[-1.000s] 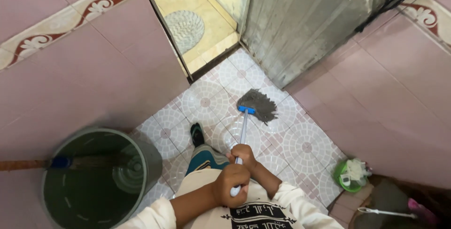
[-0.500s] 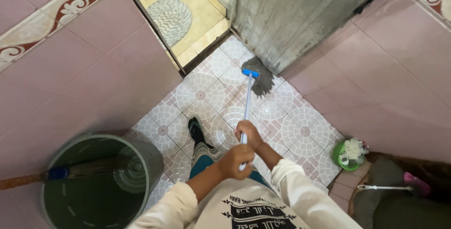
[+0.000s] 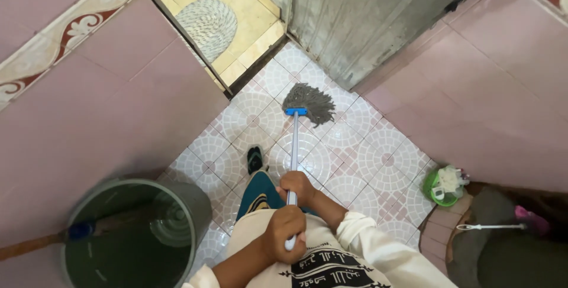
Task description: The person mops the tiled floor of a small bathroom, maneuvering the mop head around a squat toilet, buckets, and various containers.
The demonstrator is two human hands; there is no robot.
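Right now I have both hands wrapped around the mop handle (image 3: pixel 293 146). My left hand (image 3: pixel 285 233) forms the lower grip, fingers fully curled around the handle's near end, close to my chest. My right hand (image 3: pixel 297 187) is the upper grip, just ahead of the left and likewise clenched tight on the handle. From there the pale handle runs straight away from me to a blue clamp, and the grey mop head (image 3: pixel 309 101) lies spread on the patterned floor tiles (image 3: pixel 367 158), well ahead of both grips, near the grey metal door (image 3: pixel 367 22). To the left of my grips stands a green bucket (image 3: pixel 133 235) holding water.
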